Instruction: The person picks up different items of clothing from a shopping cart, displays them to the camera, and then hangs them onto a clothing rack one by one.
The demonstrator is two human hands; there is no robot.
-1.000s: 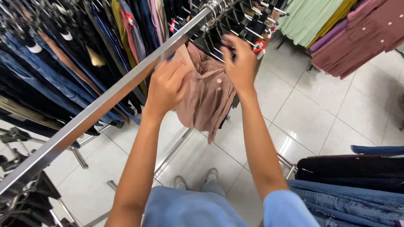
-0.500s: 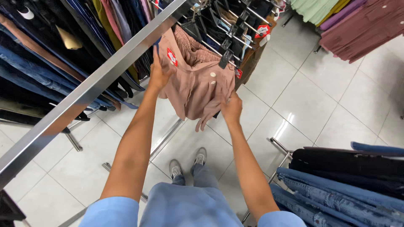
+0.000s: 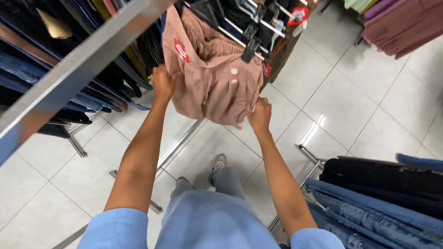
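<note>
A dusty-pink garment (image 3: 212,83) with an elastic waist, two white buttons and a red tag hangs from a black clip hanger (image 3: 251,44) on the metal clothes rail (image 3: 78,69). My left hand (image 3: 164,83) grips its left side, just below the red tag. At the lower right hem, my right hand (image 3: 260,115) pinches the fabric and holds it out. Both arms reach up from pale blue sleeves.
Dark jeans and trousers hang packed along the rail at left (image 3: 41,69). A second rack of folded denim and black garments (image 3: 383,193) stands at the lower right. Pink and green clothes (image 3: 401,23) hang at the upper right. White floor tiles and rack feet (image 3: 138,184) lie below.
My right hand has dropped from the top of the pink garment to its lower hem. My left hand has slid down its left side. The garment now hangs spread out.
</note>
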